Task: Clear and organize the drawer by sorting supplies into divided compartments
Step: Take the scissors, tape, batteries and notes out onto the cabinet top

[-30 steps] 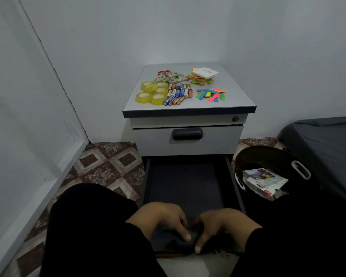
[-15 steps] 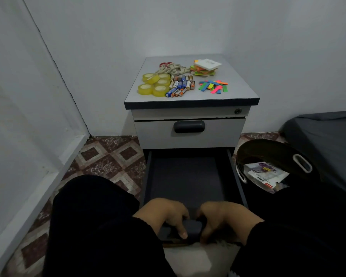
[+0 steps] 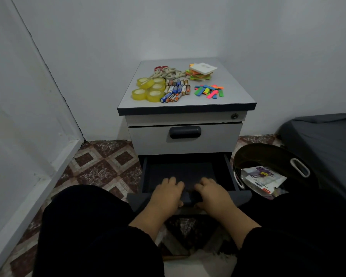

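Observation:
The bottom drawer of a small grey cabinet stands partly open, its dark inside bare. My left hand and my right hand grip the drawer's dark front handle side by side, fingers curled over the top and thumbs underneath. On the cabinet top lie yellow tape rolls, several batteries, scissors, a stack of sticky notes and coloured tabs.
The upper drawer is closed. A dark basket holding papers stands right of the open drawer, beside a dark mattress. White walls close in at the left and back. My knees flank the drawer over patterned floor tiles.
The drawer has slid inward toward the cabinet, with both hands travelling forward on its handle. Less of its inside shows now.

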The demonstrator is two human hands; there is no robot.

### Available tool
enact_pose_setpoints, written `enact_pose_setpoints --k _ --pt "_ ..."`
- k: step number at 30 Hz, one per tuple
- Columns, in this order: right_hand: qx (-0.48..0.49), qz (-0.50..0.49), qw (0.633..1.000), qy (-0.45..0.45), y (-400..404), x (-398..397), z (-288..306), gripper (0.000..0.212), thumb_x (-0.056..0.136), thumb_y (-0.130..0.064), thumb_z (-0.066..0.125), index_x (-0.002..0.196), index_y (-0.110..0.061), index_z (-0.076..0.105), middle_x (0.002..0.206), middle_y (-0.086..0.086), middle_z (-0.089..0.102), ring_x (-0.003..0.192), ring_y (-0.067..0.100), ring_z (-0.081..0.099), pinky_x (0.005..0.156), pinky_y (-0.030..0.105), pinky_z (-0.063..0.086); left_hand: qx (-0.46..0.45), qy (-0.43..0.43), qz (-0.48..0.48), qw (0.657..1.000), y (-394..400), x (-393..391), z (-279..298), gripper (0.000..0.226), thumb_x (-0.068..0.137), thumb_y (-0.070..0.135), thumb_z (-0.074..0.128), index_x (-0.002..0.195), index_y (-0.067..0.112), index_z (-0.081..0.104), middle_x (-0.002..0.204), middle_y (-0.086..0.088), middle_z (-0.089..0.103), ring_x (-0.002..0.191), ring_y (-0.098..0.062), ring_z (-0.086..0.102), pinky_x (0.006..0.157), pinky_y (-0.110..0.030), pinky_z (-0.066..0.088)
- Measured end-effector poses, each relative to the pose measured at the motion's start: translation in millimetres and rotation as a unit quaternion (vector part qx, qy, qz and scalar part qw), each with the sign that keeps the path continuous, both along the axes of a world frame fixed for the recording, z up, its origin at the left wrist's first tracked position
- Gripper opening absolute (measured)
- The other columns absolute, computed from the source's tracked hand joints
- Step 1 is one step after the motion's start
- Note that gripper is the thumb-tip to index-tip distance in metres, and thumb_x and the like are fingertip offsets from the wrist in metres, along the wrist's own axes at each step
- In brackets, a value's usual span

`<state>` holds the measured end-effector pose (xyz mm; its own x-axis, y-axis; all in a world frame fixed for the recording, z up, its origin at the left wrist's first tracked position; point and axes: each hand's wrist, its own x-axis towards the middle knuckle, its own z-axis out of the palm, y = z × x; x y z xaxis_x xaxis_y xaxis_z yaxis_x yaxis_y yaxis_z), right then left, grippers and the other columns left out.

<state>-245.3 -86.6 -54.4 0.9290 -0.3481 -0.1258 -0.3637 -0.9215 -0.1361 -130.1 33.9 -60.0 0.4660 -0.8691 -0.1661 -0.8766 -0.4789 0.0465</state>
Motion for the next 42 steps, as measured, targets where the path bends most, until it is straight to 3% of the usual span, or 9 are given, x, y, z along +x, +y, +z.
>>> enact_pose_setpoints --k 3,6,13,19,25,30,36,39,42 --pt "0.004 -0.090 0.996 -0.017 1 4 -1 0.035 0.089 -0.035 0.062 0.115 -0.013 0.053 0.118 0.006 0.051 0.110 0.025 0.051 0.080 0.034 0.043 -0.032 -0.064 0.010 0.997 -6 -3 -1 0.035 0.092 0.025 0.056 0.123 0.012 0.046 0.121 -0.008 0.050 0.112 -0.027 0.046 0.084 -0.036 0.041" --pt "0.051 -0.158 0.986 -0.029 -4 6 -8 0.031 0.093 -0.038 0.056 0.111 -0.013 0.058 0.114 0.007 0.055 0.105 0.025 0.056 0.073 0.031 0.040 -0.016 -0.048 0.032 0.998 -11 -1 -4 0.017 0.096 0.018 0.048 0.109 0.008 0.052 0.109 -0.011 0.062 0.099 -0.028 0.058 0.074 -0.037 0.045" --pt "0.184 -0.215 0.953 -0.111 -12 20 -23 0.038 0.092 -0.028 0.060 0.123 -0.008 0.052 0.125 0.008 0.048 0.114 0.024 0.050 0.092 0.030 0.043 -0.017 0.002 0.092 0.996 -26 17 -7 0.020 0.093 0.005 0.047 0.112 0.003 0.054 0.108 -0.014 0.063 0.100 -0.029 0.061 0.080 -0.039 0.047" --pt "0.294 -0.245 0.915 -0.131 -21 38 -26 0.063 0.089 -0.023 0.064 0.142 -0.005 0.035 0.141 0.008 0.035 0.126 0.021 0.043 0.100 0.021 0.034 -0.068 0.092 0.148 0.982 -35 37 -19 0.018 0.091 -0.002 0.041 0.094 0.004 0.059 0.099 -0.013 0.064 0.091 -0.026 0.060 0.078 -0.036 0.048" --pt "0.358 -0.259 0.885 -0.150 -31 57 -30 0.068 0.084 -0.015 0.067 0.144 -0.007 0.034 0.140 0.011 0.038 0.126 0.024 0.043 0.093 0.016 0.032 -0.108 0.130 0.139 0.976 -43 51 -21 0.029 0.095 0.001 0.041 0.115 0.003 0.061 0.107 -0.016 0.065 0.097 -0.028 0.060 0.085 -0.040 0.049" --pt "0.404 -0.269 0.855 -0.181 -37 68 -34 0.069 0.083 -0.006 0.066 0.144 -0.008 0.034 0.138 0.006 0.038 0.129 0.023 0.040 0.101 0.021 0.033 -0.095 0.136 0.150 0.975 -52 57 -16 0.034 0.095 0.001 0.039 0.124 0.004 0.057 0.113 -0.016 0.063 0.102 -0.027 0.059 0.085 -0.034 0.048" --pt "0.425 -0.255 0.845 -0.200 -46 78 -41 0.070 0.081 -0.006 0.067 0.142 -0.017 0.036 0.130 -0.005 0.039 0.125 0.017 0.043 0.097 0.022 0.038 -0.060 0.176 0.144 0.972 -59 61 -9 0.054 0.099 0.008 0.040 0.150 0.008 0.023 0.142 -0.016 0.045 0.122 -0.025 0.050 0.096 -0.028 0.041" --pt "0.436 -0.248 0.840 -0.205 -50 81 -46 0.068 0.080 -0.006 0.069 0.138 -0.024 0.038 0.132 -0.007 0.042 0.120 0.014 0.046 0.095 0.023 0.042 -0.058 0.237 0.159 0.957 -60 60 -5 0.065 0.099 0.018 0.048 0.153 0.010 0.012 0.156 -0.011 0.023 0.138 -0.024 0.033 0.110 -0.025 0.028" --pt "0.447 -0.244 0.830 -0.226 -53 83 -49 0.063 0.076 -0.002 0.070 0.125 -0.032 0.046 0.126 0.001 0.055 0.111 0.015 0.056 0.094 0.029 0.049 -0.204 0.318 0.231 0.897 -70 57 12 0.055 0.097 0.014 0.051 0.148 0.012 0.029 0.143 -0.008 0.045 0.123 -0.020 0.048 0.097 -0.021 0.040"
